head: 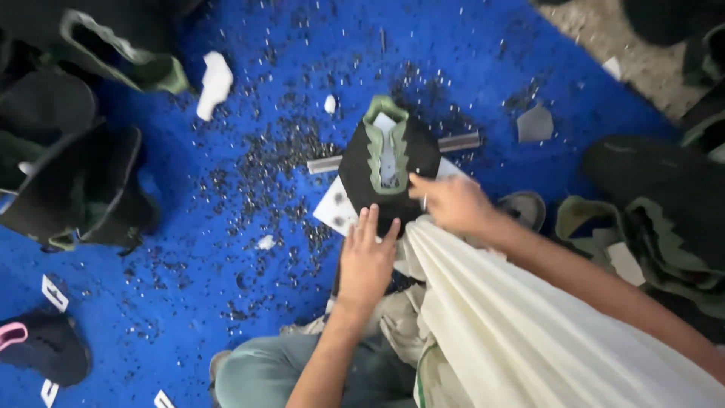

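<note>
Black fabric shoe upper with green lace trim (387, 162) lies over a grey metal bar (325, 165) on the blue mat (226, 249). Left hand (367, 259), fingers extended flat, presses its near edge. Right hand (451, 201), wrist bent, pinches the upper's right side.

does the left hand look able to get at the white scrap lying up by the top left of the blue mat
Probably not without leaning. The left hand lies flat on the black shoe upper, and the white scrap sits far up-left across bare blue mat; nothing blocks the way.

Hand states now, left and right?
Left hand: open, flat on the black shoe upper.
Right hand: fingers curled at the upper's edge; grip cannot be told.
</note>
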